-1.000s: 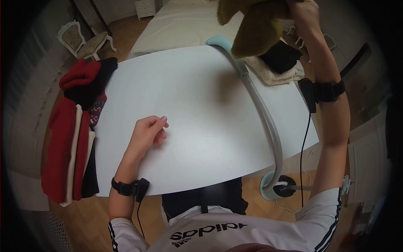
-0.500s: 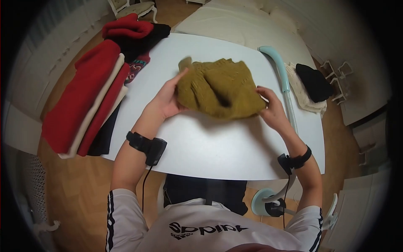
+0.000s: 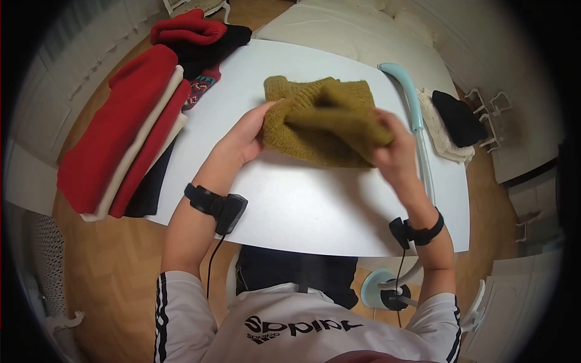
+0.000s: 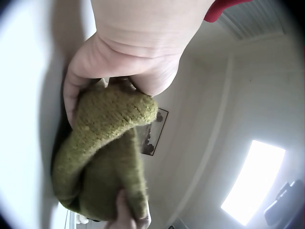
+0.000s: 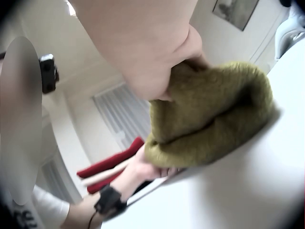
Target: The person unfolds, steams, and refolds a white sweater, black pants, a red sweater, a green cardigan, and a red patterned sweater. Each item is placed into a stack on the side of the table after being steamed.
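An olive-green knitted garment [image 3: 321, 144], folded into a thick bundle with ribbed parts at its far side, is at the middle of the white table [image 3: 302, 206]. My left hand [image 3: 247, 134] grips its left edge, with the fingers reaching round beneath the knit [image 4: 107, 121]. At the right side my right hand [image 3: 397, 151] holds a raised fold that stands up from the rest and blurs in the head view. From the right wrist a deep opening shows between the layers of the garment [image 5: 205, 112]. Most right-hand fingertips are hidden behind the wool.
Folded red, cream and black clothes [image 3: 130, 133] line the table's left edge, with a red-and-black bundle [image 3: 190, 30] behind. At right stand a pale-blue lamp [image 3: 402, 85] with a grey neck, and a cream knit [image 3: 439, 130] under a black cloth [image 3: 458, 118]. A bed [image 3: 339, 33] lies beyond.
The right hand came down from the upper right with the garment, and the left hand took hold of its left side. Since then the right hand has raised a fold and moved it leftward.
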### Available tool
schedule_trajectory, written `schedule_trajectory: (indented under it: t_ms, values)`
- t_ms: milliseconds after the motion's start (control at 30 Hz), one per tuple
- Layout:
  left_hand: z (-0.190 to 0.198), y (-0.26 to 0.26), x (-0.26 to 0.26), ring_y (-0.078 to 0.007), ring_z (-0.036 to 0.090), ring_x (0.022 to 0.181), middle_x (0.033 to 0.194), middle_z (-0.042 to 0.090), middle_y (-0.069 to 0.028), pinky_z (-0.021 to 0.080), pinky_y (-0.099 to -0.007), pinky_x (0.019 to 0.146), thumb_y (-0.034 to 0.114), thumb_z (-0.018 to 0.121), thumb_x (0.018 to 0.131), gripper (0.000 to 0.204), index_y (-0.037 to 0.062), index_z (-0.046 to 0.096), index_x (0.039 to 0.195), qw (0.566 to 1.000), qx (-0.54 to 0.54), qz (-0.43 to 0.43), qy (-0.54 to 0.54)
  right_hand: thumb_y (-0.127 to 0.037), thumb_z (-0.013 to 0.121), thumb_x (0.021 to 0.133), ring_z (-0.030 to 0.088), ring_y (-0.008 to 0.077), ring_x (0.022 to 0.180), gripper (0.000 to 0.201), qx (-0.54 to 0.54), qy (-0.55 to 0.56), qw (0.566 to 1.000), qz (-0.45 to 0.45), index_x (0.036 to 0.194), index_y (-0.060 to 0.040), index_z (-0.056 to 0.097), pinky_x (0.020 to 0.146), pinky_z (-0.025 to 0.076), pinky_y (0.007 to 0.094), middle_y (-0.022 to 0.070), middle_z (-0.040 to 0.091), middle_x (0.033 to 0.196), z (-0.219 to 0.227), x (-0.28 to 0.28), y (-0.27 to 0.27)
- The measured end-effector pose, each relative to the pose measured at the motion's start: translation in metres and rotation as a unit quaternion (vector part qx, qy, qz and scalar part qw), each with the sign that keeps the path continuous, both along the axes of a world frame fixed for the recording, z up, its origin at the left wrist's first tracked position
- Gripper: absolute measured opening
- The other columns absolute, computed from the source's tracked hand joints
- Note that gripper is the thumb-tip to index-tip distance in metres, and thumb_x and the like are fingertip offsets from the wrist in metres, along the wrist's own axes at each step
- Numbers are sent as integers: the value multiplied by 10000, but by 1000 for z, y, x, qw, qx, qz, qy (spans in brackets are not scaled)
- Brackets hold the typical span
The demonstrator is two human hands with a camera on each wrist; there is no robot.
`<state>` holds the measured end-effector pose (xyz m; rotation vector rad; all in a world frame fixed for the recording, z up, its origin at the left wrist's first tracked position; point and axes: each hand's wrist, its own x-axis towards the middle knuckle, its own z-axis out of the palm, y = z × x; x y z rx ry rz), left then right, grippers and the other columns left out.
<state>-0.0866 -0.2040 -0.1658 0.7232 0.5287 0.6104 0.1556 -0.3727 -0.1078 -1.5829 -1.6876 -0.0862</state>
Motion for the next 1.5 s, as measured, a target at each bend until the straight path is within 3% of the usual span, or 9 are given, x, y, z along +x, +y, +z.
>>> schedule_trajectory:
  t_ms: [133,267,467,767,833,967,1167,1300,1500]
  values:
    - [-10,17,-9,-249,686,1089,1208,682,-138,576,-386,936,237,566,1030,369,-36,605,1275,999,-12,49,15,-94,642,1000,681,177,1011,317,119,517,848,-21,1268,74,615,860,543,288,113,692,1171,11,53,-2]
    - [-4,30,-20,-225,693,903,1024,689,-152,562,-367,842,168,574,930,333,-86,641,1135,983,44,133,121,-116,704,949,667,147,950,378,88,557,819,-111,1270,64,616,801,517,257,99,686,1144,-15,89,-32]
    - [14,17,-21,-204,672,896,1020,680,-127,543,-344,811,74,541,887,297,-78,645,1120,953,184,175,164,-77,732,881,625,135,921,373,-115,293,934,-167,1221,59,660,800,487,260,85,699,1044,-40,115,-57]
    - [7,20,-52,-238,701,1053,1209,706,-171,564,-338,958,1,565,787,519,-66,635,1297,985,85,24,-147,22,652,919,622,89,953,256,-161,416,895,-22,1171,16,693,850,468,238,39,708,1015,-28,137,-60]
    - [-9,33,-63,-256,714,1047,1109,751,-170,554,-332,972,36,627,817,396,-85,716,1183,913,210,-303,-176,142,536,819,651,167,1095,308,-237,434,868,46,994,4,748,1002,456,301,76,755,1034,-42,161,-78]
    - [35,-2,-40,-213,719,1019,1054,771,-154,541,-302,925,177,745,911,324,-86,745,1099,866,270,-405,114,185,446,678,596,273,1305,413,-344,227,904,116,857,3,770,1144,401,408,120,776,1135,-8,131,-100]
    - [27,-28,-12,-242,711,1070,1148,744,-182,521,-370,1004,167,760,914,424,-5,669,1291,811,476,-234,245,120,453,745,671,269,1204,481,-303,148,941,-14,1077,-10,776,1097,483,400,128,769,1152,9,95,-86]
    - [11,-43,-5,-427,410,1459,1525,467,-306,360,-457,1189,216,769,887,520,79,641,1372,638,659,-199,345,5,642,874,679,334,1052,363,-266,-17,964,20,1232,-16,696,967,539,401,188,690,1131,-19,48,-62]
    - [7,-52,9,-526,242,1513,1599,236,-407,262,-492,1250,310,706,942,758,62,360,1569,660,613,-87,425,-182,671,918,643,419,1085,493,-200,-211,954,-65,1382,-45,576,941,548,450,232,588,1248,-53,36,-44]
